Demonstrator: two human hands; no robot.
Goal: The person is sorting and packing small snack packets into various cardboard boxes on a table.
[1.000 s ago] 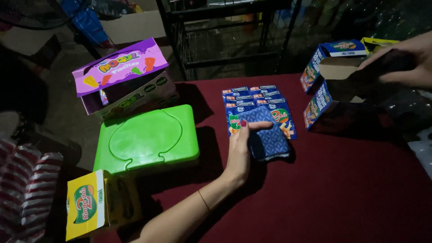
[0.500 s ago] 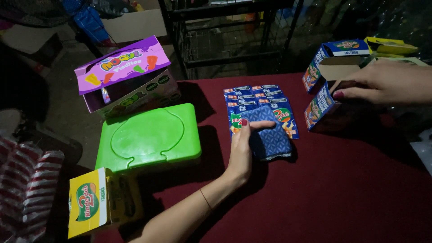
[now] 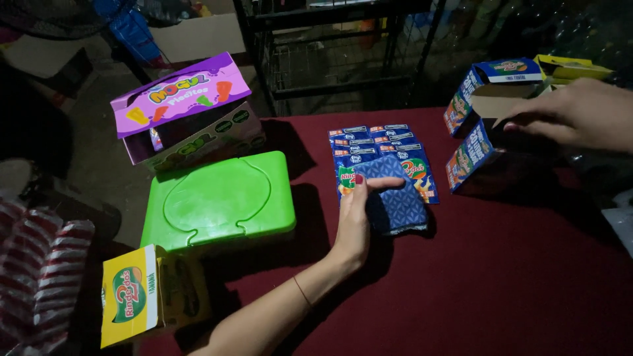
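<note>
Head view looks down on a dark red bench (image 3: 501,277). A green flat lidded tub (image 3: 221,201) lies at its left edge, a purple open carton (image 3: 184,109) behind it and a yellow carton (image 3: 135,296) in front. Blue sachets (image 3: 379,148) lie fanned in rows at the centre, a blue patterned pouch (image 3: 395,201) on top of them. The left hand (image 3: 356,221) lies flat, fingers loose, thumb on that pouch. The right hand (image 3: 570,115) reaches over a blue open box (image 3: 471,155), fingers curled on its rim; a second blue box (image 3: 488,82) stands behind.
</note>
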